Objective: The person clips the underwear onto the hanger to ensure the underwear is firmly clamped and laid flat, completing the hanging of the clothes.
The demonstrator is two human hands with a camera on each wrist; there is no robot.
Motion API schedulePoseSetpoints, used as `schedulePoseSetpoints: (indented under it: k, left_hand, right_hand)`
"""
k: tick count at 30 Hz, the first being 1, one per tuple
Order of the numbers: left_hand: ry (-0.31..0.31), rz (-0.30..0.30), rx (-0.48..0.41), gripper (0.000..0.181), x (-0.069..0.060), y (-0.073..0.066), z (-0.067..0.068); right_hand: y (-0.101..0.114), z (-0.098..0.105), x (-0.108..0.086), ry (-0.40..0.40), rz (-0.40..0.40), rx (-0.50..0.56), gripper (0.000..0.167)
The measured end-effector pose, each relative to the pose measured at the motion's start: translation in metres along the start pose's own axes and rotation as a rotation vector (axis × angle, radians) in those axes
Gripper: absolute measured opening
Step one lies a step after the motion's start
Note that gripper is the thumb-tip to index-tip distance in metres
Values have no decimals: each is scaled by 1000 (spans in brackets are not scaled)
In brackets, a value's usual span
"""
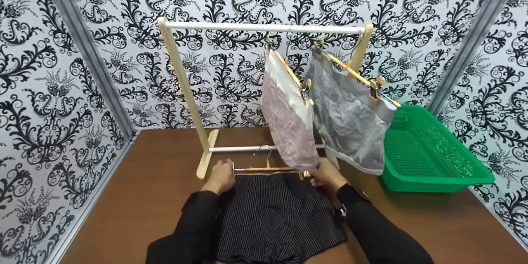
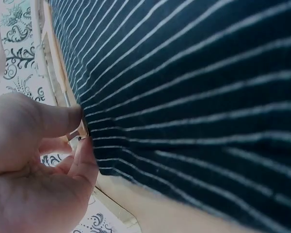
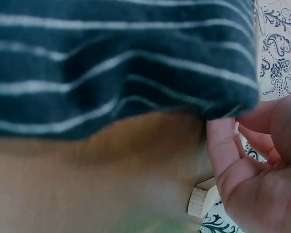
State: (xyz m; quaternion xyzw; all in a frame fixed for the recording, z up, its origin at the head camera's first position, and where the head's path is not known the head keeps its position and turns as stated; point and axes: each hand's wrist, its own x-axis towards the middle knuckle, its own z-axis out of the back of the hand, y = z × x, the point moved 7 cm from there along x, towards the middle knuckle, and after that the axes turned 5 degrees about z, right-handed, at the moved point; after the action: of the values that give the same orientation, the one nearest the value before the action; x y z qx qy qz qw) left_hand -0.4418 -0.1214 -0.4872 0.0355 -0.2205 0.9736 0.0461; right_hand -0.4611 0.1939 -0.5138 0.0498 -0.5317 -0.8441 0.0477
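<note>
Black pinstriped shorts point(image 1: 276, 214) lie flat on the table, waistband toward the rack. Along that waistband lies a wooden clip hanger point(image 1: 251, 169), its metal hook pointing away. At the left waist corner, my left hand point(image 1: 223, 176) pinches a hanger clip point(image 2: 82, 127) between thumb and fingers, right at the cloth's edge. My right hand point(image 1: 326, 173) pinches the right waist corner of the shorts, beside the other clip point(image 1: 304, 174). In the right wrist view the fingers point(image 3: 223, 145) hold the corner from below; the thumb is partly hidden by cloth.
A wooden rack with a white rail point(image 1: 231, 27) stands behind. From it hang a pink-and-white garment point(image 1: 288, 119) and a grey garment point(image 1: 346, 111) on clip hangers, the pink one reaching down near my right hand. A green basket point(image 1: 437, 181) stands at the right.
</note>
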Motion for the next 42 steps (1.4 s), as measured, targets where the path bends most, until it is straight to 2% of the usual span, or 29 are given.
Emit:
schedulePoseSetpoints:
  k: [4, 9, 13, 15, 21, 23, 26, 28, 29, 31, 33, 35, 36, 38, 40, 42]
  left_hand:
    - [5, 26, 4, 50, 1, -2, -5]
    - [9, 43, 21, 54, 0, -1, -9]
    - [-17, 40, -22, 53, -4, 2, -8]
    - [-45, 17, -36, 50, -5, 3, -6]
    - [-133, -94, -134, 41, -7, 8, 4]
    - [-118, -149, -185, 40, -7, 9, 6]
    - [-57, -206, -227, 50, -7, 10, 7]
    - [-34, -217, -223, 54, -8, 11, 8]
    - [-36, -220, -221, 53, -8, 12, 10]
    - [-68, -207, -193, 51, -12, 16, 17]
    - [-115, -161, -170, 38, -17, 23, 25]
    - [-132, -81, -160, 27, -22, 33, 30]
    - [-131, -31, -157, 29, -24, 38, 30]
    - [-110, 47, -169, 28, -26, 48, 28]
    - [-75, 86, -184, 32, -26, 52, 24]
    - [-58, 92, -192, 33, -25, 51, 21]
  right_hand:
    - [0, 2, -4, -21, 13, -27, 10]
    - [2, 2, -7, -32, 36, 2, 9]
    - [2, 0, -8, -49, 49, -12, 9]
    - [3, -1, -7, -71, 57, -44, 8]
    - [6, -1, -2, -131, 45, -69, 23]
    - [5, 0, -1, -156, 21, -63, 26]
    - [7, 4, -3, -186, 11, -81, 26]
    - [16, 5, -8, -200, 92, -194, 23]
    - [23, 5, -11, -211, 168, -282, 21]
    - [40, -3, -18, -224, 292, -480, 18]
    - [57, -15, -26, -231, 398, -650, 14]
    - [71, -34, -32, -174, 464, -700, 16]
    - [76, -44, -33, -106, 463, -662, 16]
    - [87, -66, -36, 19, 511, -618, 17]
    - [96, -87, -37, 145, 545, -557, 19]
    - [105, -106, -37, 242, 563, -500, 22]
